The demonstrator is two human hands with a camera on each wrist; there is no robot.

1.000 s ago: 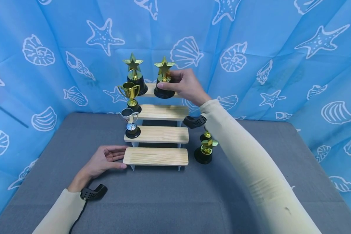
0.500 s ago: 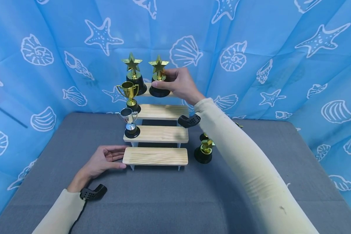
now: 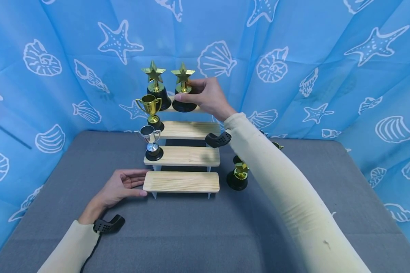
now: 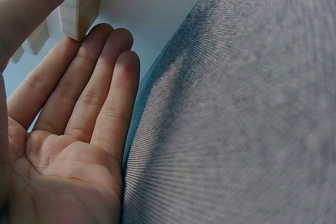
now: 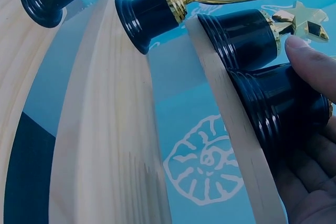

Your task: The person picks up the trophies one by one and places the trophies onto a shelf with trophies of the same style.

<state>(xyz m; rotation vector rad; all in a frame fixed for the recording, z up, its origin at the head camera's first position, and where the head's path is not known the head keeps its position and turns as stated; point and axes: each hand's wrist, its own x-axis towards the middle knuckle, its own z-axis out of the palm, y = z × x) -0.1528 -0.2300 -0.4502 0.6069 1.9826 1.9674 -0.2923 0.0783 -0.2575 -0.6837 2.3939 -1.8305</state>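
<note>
My right hand [image 3: 210, 98] grips a gold star trophy [image 3: 183, 74] with a black base, its thumb on the near side. The base sits on or just over the top step of a four-tier wooden stand [image 3: 181, 182]; in the right wrist view it touches the top board's edge. Left of it stands a matching star trophy [image 3: 153, 72]. A gold cup trophy [image 3: 151, 105] and a silver cup trophy [image 3: 152, 137] occupy the left ends of the two steps below. My left hand [image 3: 117, 189], fingers extended, touches the lowest step's left end.
Right of the stand, another star trophy [image 3: 238, 180] stands on the grey cloth-covered table [image 3: 177, 235]. More trophies behind it are mostly hidden by my right sleeve [image 3: 287, 185]. A blue curtain [image 3: 304, 38] with seashell prints hangs behind the table.
My right hand has moved the star trophy leftward along the top step, closer to the matching one. My left hand has stayed at the stand's lowest step.
</note>
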